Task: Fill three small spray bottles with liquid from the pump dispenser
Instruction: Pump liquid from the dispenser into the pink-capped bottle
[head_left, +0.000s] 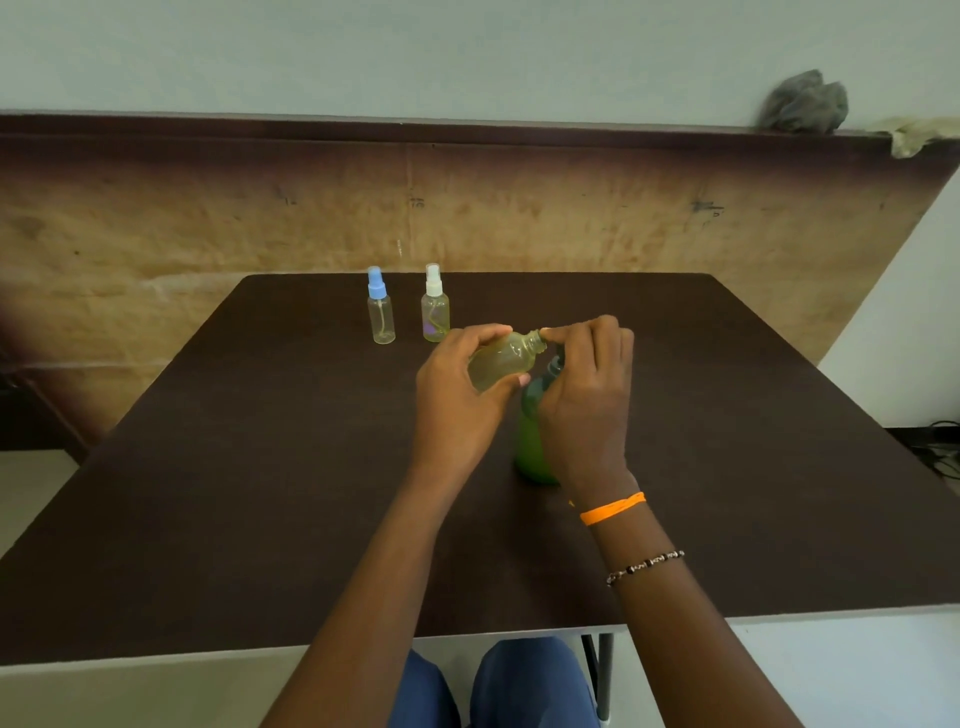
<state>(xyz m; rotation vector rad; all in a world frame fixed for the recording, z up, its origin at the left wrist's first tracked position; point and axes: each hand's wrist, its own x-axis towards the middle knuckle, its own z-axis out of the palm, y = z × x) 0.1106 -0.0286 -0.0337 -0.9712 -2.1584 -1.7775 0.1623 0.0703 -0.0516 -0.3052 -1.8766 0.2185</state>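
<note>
My left hand (454, 400) grips a small uncapped clear bottle (501, 360) holding yellowish liquid. The bottle is tilted, with its open neck pointing right. My right hand (587, 395) is curled over the top of the green pump dispenser (530, 449), and its fingertips meet the bottle's neck. The pump head is hidden under that hand. At the back of the dark table (260, 467) stand two capped spray bottles, apart from both hands. One has a blue cap (381, 312) and the other a white cap (434, 310).
A brown board leans against the wall behind the table. A grey cloth (804, 101) lies on its top edge at the right. Cables lie on the floor at the far right (940, 457). My knees show below the table's near edge.
</note>
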